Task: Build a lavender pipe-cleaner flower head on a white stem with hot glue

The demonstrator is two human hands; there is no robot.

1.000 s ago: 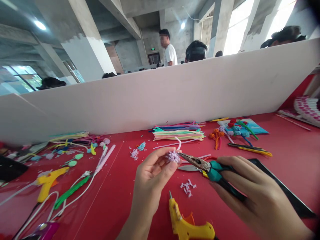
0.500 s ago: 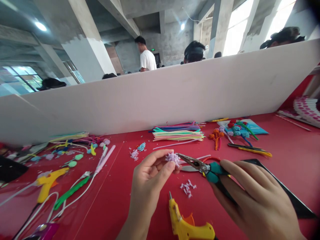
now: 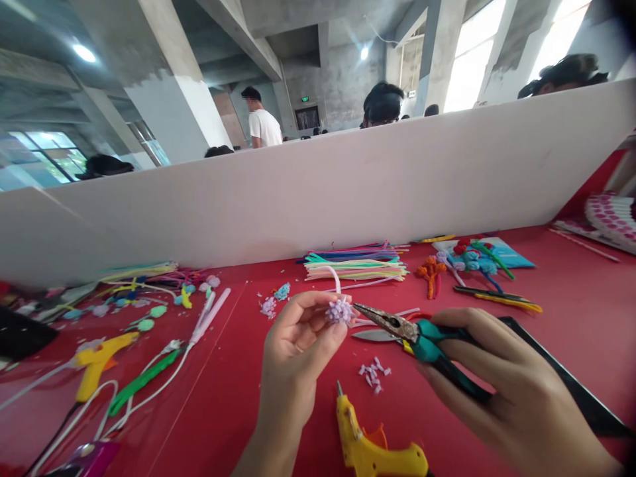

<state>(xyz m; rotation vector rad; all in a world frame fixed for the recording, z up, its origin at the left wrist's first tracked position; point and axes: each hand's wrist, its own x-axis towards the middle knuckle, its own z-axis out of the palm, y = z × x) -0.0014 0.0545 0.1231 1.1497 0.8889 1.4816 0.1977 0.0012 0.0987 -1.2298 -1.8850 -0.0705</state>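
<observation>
Between the thumb and fingers of my left hand (image 3: 295,354) is a fuzzy lilac pom-pom (image 3: 340,311), made of short pipe cleaner pieces, with a pale stem bending up behind it. My right hand (image 3: 517,384) is wrapped round needle-nose pliers (image 3: 392,323) with green and black handles. The tips of the pliers are beside the pom-pom's right side; whether they touch it I cannot tell. Below lie loose lilac pipe cleaner bits (image 3: 373,374). A yellow glue gun (image 3: 370,444) rests nearest me, nozzle pointing away. Scissors (image 3: 375,336) lie partly behind the pliers.
A bundle of coloured pipe cleaners (image 3: 355,264) lies by the white partition (image 3: 308,199). At right are finished pipe cleaner pieces (image 3: 477,257), tweezers (image 3: 497,298) and a black board (image 3: 561,377). A second yellow glue gun (image 3: 99,361), cords and a green stick (image 3: 144,382) occupy the left.
The pom-pom has turned in my left hand, and its stem now shows above it. The plier handles have spread apart a little in my right hand. A person behind the partition moved left.
</observation>
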